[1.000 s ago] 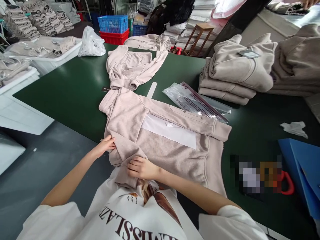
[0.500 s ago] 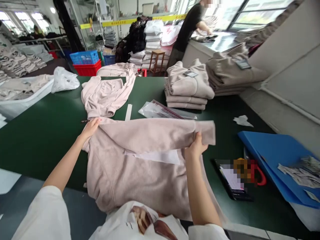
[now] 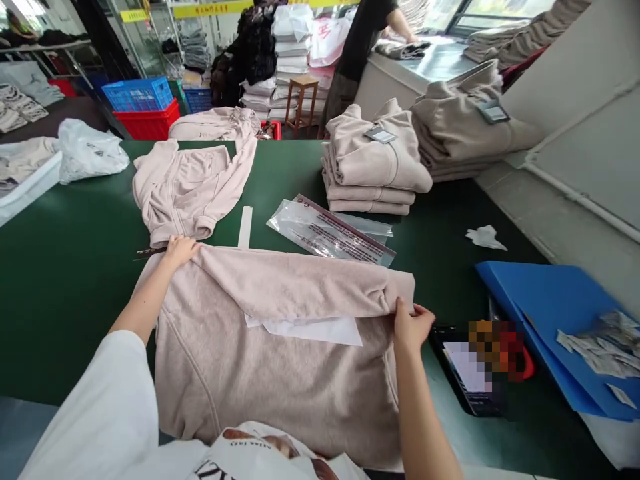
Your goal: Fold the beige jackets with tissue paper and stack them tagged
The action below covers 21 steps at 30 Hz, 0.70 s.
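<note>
A pinkish-beige fleece sweatshirt (image 3: 280, 387) lies spread on the table in front of me, with one sleeve (image 3: 300, 283) laid across its upper part. My left hand (image 3: 181, 252) is closed on the fabric at the shoulder end of that sleeve. At the other end, my right hand (image 3: 414, 325) pinches the cuff edge between thumb and fingers. White paper (image 3: 315, 330) sticks out from under the sleeve, on the body of the garment. A dark narrow strip (image 3: 150, 252) shows beside my left hand; its kind is unclear.
On the green table (image 3: 290, 163) lie another pink garment (image 3: 190, 180), a white strip (image 3: 245, 227), a printed clear plastic bag (image 3: 333, 230) and folded garments (image 3: 373, 157). At right are a phone (image 3: 467, 370), a blue folder (image 3: 545, 313) and blurred red-handled items. A co-worker (image 3: 357, 53) stands behind.
The sleeve has come down flatter onto the garment, and my right hand has moved slightly right and down with the cuff. My left hand stays at the shoulder. The view has tilted downward.
</note>
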Motion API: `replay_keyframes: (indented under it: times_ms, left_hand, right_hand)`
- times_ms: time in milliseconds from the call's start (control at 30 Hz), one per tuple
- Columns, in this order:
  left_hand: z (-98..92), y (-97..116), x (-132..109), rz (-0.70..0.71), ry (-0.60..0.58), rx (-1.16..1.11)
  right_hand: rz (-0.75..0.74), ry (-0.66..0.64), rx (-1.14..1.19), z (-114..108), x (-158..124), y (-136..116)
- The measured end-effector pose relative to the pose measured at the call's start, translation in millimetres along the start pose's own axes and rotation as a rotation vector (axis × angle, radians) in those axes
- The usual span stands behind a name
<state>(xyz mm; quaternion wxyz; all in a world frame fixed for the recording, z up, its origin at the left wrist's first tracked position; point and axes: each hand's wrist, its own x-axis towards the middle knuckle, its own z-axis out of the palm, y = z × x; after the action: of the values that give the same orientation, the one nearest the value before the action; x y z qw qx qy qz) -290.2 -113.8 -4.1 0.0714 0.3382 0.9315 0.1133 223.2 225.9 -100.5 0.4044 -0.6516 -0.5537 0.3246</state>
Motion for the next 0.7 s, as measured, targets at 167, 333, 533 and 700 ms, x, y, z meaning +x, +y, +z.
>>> replay_keyframes:
  times_ms: [167,333,533,700]
  left_hand:
    - [-15.0,-9.1,-81.8,-0.181,0.321,0.06]
    - [-5.1,-8.0,-279.0,-0.313,0.338,-0.191]
    - [87.7,14.0,-474.2,-0.725,0.365,-0.594]
    - [166.9,16.1,-490.2,-0.621,0.123,-1.169]
  right_hand:
    - [-0.371,0.033,-0.196,-39.3,-54.3,-21.9]
    - [-0.587,-0.927,-0.007,-63.4,-177.5,-34.7]
    - [-0.96,-1.672,0.182,-47.2,-302.7,-49.0]
    - [-1.127,-1.722,0.217,-10.5,-338.3,-35.3]
